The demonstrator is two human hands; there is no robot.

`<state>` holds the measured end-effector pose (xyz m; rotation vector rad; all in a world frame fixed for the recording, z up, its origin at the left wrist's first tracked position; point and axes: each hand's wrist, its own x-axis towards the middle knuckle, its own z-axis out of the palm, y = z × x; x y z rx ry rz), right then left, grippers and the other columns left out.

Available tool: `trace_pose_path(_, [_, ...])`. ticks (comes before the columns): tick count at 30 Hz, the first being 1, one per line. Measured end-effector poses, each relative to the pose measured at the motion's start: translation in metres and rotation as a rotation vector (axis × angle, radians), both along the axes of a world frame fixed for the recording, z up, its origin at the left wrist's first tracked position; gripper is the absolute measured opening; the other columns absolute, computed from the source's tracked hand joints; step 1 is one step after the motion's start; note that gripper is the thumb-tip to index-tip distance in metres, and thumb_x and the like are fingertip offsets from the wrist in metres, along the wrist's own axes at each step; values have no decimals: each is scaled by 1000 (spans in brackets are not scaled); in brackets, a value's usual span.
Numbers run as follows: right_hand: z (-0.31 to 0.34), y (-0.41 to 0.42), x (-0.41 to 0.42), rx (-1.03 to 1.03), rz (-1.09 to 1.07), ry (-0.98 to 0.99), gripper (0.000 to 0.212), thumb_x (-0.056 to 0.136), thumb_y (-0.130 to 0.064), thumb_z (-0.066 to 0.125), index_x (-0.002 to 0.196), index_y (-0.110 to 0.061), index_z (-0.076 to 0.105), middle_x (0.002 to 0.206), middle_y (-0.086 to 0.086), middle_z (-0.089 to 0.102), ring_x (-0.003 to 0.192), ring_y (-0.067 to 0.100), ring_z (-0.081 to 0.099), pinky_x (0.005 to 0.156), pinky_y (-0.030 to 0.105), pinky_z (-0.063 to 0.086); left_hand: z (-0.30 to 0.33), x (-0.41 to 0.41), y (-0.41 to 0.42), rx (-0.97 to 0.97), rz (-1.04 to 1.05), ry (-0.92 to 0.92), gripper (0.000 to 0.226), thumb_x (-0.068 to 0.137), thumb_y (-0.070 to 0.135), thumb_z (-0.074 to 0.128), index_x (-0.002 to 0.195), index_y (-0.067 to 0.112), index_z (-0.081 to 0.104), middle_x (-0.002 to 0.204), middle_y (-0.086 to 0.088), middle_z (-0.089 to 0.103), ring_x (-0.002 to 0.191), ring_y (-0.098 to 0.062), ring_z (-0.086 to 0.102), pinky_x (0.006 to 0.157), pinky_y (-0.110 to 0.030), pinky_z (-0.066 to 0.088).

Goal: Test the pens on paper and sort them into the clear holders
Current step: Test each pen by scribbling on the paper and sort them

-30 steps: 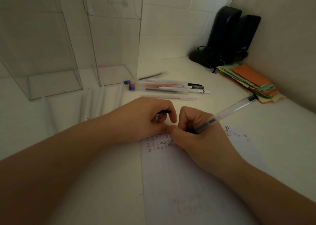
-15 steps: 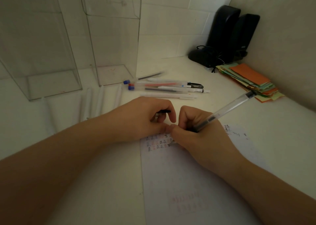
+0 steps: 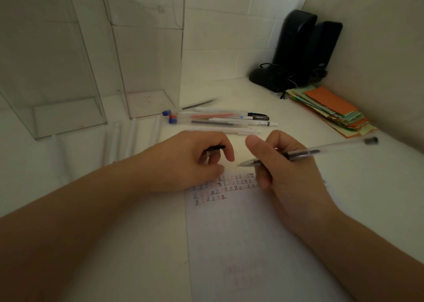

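Closest to you, both forearms come in over the paper (image 3: pixel 241 244), a white sheet lying flat on the desk (image 3: pixel 137 255). Your right hand (image 3: pixel 282 171) has its fingers curled round a clear pen (image 3: pixel 305 152), gripped near the tip end. The nib points left toward your other hand and sits just above the top edge of the sheet, and the dark-capped back end sticks out up and to the right. Whether the nib touches anything, I can't tell.

Your left hand (image 3: pixel 190 161) rests at the sheet's top left corner, fingers curled round a small black pen cap (image 3: pixel 215 148), only partly visible. Right under and between the two hands are rows of little scribble marks (image 3: pixel 227 187), black and reddish.

Just past your knuckles there's a loose bunch of pens (image 3: pixel 218 119) lying flat side by side, a couple with blue ends. Off beyond your left hand stand two clear holders (image 3: pixel 146 60), tall and upright; I can't make out anything in them. Far out past your right hand sits a stack of coloured paper (image 3: pixel 330 109), orange on top, and behind that a pair of black speakers (image 3: pixel 302 47) in the corner.
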<state>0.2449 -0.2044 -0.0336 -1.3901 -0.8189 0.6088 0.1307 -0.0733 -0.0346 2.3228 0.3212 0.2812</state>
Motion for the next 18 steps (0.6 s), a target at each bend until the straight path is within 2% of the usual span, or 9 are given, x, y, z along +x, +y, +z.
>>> trace_pose_path(3, [2,-1,0,15,16,2,30,68,-35,68,62,-13,48,42,-1,44,39,10,33,40,19,29,2,0,0,-74,-8,-10,23,79,20,47,92,38,55,73,17,57,62,-3,47,61,-14,40])
trace_pose_path(5, [3,0,-1,35,73,46,26,71,-34,72,63,-15,55,47,0,52,40,9,38,40,17,32,4,0,-1,-81,-6,-16,31,76,18,41,95,39,54,84,22,62,77,-4,56,74,-23,48])
trace_pose_path(6, [3,0,-1,43,106,71,24,75,-34,70,62,-17,59,50,2,55,40,9,41,39,17,34,4,0,-1,-84,0,-23,33,79,13,41,97,38,54,88,25,62,84,-4,57,81,-28,49])
trace_pose_path(8, [5,0,-1,48,139,136,28,80,-38,57,62,-19,66,53,5,59,42,11,45,39,19,37,5,0,-1,-81,17,-32,38,86,2,43,97,38,52,91,33,61,89,-5,58,85,-34,48])
trace_pose_path(10, [6,1,-1,44,127,201,35,82,-41,53,60,-18,67,52,7,59,42,13,46,39,20,37,5,-1,-1,-63,13,-40,40,88,0,43,97,38,51,89,37,60,89,2,56,83,-27,47])
trace_pose_path(13, [7,1,-1,-5,81,220,37,78,-42,47,57,-17,66,50,8,57,41,14,44,39,20,36,5,-1,-1,-78,6,-65,39,89,-2,44,99,35,51,92,32,63,96,6,55,87,-19,44])
trace_pose_path(18, [5,2,0,-46,23,211,43,92,-34,43,60,-16,65,52,10,56,42,15,43,39,21,35,4,-2,-2,-87,-18,-93,37,88,-1,45,99,33,53,96,25,65,102,2,56,93,-25,44])
